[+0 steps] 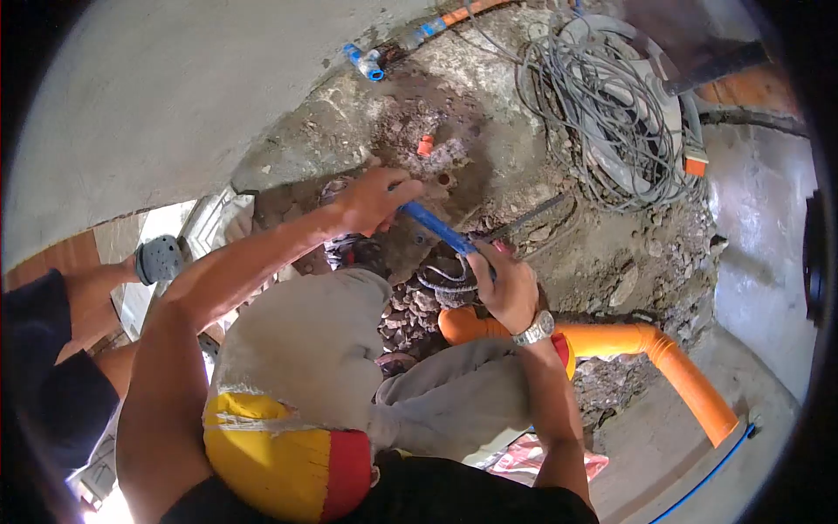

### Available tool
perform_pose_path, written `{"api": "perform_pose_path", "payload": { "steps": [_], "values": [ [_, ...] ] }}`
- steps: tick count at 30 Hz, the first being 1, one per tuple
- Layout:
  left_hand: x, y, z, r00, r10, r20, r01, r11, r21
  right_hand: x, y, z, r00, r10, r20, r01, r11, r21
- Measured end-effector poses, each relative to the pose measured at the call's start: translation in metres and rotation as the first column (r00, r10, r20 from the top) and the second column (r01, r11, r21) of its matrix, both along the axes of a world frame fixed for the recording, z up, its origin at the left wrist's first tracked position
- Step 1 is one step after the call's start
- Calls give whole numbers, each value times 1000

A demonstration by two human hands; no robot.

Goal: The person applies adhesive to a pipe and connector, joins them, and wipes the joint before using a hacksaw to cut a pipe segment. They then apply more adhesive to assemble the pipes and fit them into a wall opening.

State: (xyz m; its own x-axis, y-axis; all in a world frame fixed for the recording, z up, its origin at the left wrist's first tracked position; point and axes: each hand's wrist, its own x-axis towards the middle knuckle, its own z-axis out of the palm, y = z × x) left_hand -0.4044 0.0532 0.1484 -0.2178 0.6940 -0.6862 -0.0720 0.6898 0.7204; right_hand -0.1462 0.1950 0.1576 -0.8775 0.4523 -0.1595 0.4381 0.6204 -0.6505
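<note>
A short length of blue pipe [438, 229] slants across the middle of the view, above rubble and dirt. My left hand [371, 199] is closed around its upper left end. At the lower right end, my right hand [506, 284] grips the same pipe, with a metal watch [534, 327] on that wrist. Beneath my right hand, an orange pipe [602, 339] runs to the right and bends downward. A small orange fitting [425, 145] stands in the dirt beyond my left hand. My knees in grey trousers [301, 327] are bent below the hands.
Coiled grey cable [611, 122] lies at the upper right. A blue fitting [365, 63] sits by the wall [157, 96]. Another person's legs [87, 306] and grey clog [159, 259] are at the left. A thin blue tube [707, 479] crosses the lower right.
</note>
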Motion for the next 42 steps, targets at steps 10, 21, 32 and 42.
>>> {"api": "perform_pose_path", "payload": {
  "steps": [10,21,32,42],
  "values": [
    [-43,6,-38,994,56,96,-84,941,326,-12,11,-14,996,-90,-26,80,964,-252],
    [-189,51,-86,737,644,205,-657,754,-9,-13,59,-15,946,-320,-47,304,929,-211],
    [-171,58,-86,642,727,245,-767,611,196,-152,151,0,923,214,-321,-103,939,328],
    [-143,69,-95,578,813,77,-743,484,462,-196,202,21,942,293,-162,-207,891,404]
  ]
}}
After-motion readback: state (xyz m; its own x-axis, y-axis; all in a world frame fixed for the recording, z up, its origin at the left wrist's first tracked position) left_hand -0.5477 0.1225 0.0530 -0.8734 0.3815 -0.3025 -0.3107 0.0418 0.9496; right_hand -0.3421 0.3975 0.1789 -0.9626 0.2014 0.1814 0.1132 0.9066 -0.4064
